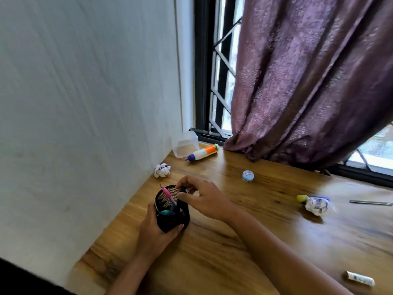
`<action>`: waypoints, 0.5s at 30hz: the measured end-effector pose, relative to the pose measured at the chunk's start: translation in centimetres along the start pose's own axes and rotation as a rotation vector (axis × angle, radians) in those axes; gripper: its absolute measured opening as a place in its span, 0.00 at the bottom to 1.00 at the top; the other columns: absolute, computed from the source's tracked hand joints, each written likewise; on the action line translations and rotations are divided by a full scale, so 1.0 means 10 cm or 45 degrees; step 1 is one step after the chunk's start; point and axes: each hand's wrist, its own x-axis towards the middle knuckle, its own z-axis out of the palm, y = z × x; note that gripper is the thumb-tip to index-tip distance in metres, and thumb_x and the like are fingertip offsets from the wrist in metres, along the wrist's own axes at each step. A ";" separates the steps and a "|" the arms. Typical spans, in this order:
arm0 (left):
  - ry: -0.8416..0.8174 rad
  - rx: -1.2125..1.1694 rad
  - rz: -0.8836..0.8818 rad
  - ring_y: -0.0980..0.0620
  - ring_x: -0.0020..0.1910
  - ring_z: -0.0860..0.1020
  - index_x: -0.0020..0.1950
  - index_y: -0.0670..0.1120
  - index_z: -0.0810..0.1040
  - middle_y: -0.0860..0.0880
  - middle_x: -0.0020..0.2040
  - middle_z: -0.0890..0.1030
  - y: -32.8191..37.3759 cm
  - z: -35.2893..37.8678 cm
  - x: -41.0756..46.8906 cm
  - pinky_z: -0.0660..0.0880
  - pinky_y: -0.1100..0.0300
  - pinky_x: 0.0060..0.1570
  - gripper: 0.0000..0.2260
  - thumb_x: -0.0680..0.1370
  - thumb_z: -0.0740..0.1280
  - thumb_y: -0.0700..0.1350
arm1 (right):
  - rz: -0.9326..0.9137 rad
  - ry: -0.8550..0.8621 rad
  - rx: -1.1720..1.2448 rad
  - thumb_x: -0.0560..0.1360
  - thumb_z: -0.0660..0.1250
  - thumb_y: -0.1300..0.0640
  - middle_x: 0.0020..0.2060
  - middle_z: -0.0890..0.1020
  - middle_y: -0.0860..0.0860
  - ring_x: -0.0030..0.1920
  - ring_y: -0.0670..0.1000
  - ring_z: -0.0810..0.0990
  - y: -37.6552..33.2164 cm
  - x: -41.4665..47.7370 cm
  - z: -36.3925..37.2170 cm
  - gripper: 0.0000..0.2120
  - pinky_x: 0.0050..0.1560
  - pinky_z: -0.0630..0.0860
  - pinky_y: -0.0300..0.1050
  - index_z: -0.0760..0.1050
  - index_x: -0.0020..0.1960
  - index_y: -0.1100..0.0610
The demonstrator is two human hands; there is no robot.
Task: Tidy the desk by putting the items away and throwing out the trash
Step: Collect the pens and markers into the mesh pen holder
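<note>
Black mesh cup (173, 218): sits low and left of centre in the frame on the wooden desk (244, 241), close to the white wall; a pink pen (169, 193) and something teal at the bottom are already inside.
Left hand (156, 233): wrapped around the lower side of the cup, fingers curled and closed on it, steadying it.
Right hand (204, 199): at the cup's rim, thumb and fingertips pinched together on a small dark item; I cannot tell what the item is, and it seems to be on its way into the cup.
Done so far: judging by the contents, at least a pen or two have been put away.
Left, trash: a crumpled paper ball (162, 170) by the wall above the cup; a second wad of paper (316, 206) at right, touching a yellow-capped thing I cannot identify.
Left, items: a glue bottle (203, 154) lying on its side near the window, just beside a clear plastic box (185, 144); a small blue-lidded jar (248, 176) mid-desk; a thin grey pen (371, 202) at the right edge; a small white tube (359, 278) at lower right.
Progress: early, in my judgement; most of the desk is not yet cleared and no bin is in view.
</note>
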 end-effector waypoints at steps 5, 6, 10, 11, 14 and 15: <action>-0.140 -0.088 0.133 0.67 0.50 0.77 0.56 0.67 0.65 0.65 0.52 0.76 0.32 0.50 0.06 0.74 0.75 0.42 0.35 0.61 0.81 0.46 | 0.053 0.221 0.103 0.78 0.65 0.52 0.53 0.81 0.48 0.54 0.46 0.78 0.08 -0.31 -0.42 0.11 0.55 0.74 0.39 0.76 0.58 0.53; -0.179 -0.100 0.155 0.71 0.50 0.76 0.55 0.69 0.65 0.66 0.52 0.76 0.39 0.61 0.07 0.73 0.76 0.42 0.35 0.60 0.81 0.46 | 0.078 0.275 0.125 0.78 0.65 0.52 0.52 0.81 0.49 0.54 0.48 0.79 0.12 -0.36 -0.53 0.10 0.55 0.75 0.41 0.76 0.58 0.53; -0.399 -0.133 0.280 0.74 0.51 0.75 0.58 0.65 0.65 0.64 0.54 0.76 0.72 1.21 0.12 0.70 0.80 0.46 0.35 0.59 0.81 0.48 | 0.230 0.571 0.164 0.77 0.66 0.54 0.46 0.82 0.48 0.47 0.46 0.79 0.43 -0.68 -1.07 0.06 0.50 0.73 0.37 0.78 0.54 0.51; -0.447 -0.144 0.290 0.73 0.51 0.75 0.58 0.63 0.66 0.63 0.55 0.76 0.80 1.33 0.12 0.71 0.78 0.47 0.35 0.59 0.81 0.50 | 0.265 0.655 0.158 0.77 0.66 0.54 0.45 0.83 0.49 0.46 0.45 0.79 0.53 -0.76 -1.20 0.06 0.50 0.74 0.38 0.79 0.52 0.51; -0.586 -0.127 0.323 0.64 0.57 0.76 0.65 0.63 0.64 0.62 0.60 0.75 1.01 1.77 0.10 0.74 0.65 0.55 0.39 0.58 0.77 0.63 | 0.397 0.893 0.143 0.75 0.67 0.56 0.42 0.83 0.49 0.42 0.45 0.78 0.91 -1.07 -1.62 0.04 0.47 0.74 0.38 0.80 0.50 0.51; -0.633 -0.126 0.325 0.62 0.58 0.76 0.65 0.66 0.62 0.62 0.60 0.74 1.06 1.91 0.09 0.74 0.61 0.57 0.39 0.57 0.76 0.66 | 0.452 0.962 0.155 0.75 0.67 0.59 0.40 0.81 0.47 0.40 0.43 0.77 1.07 -1.19 -1.74 0.05 0.45 0.73 0.37 0.80 0.50 0.54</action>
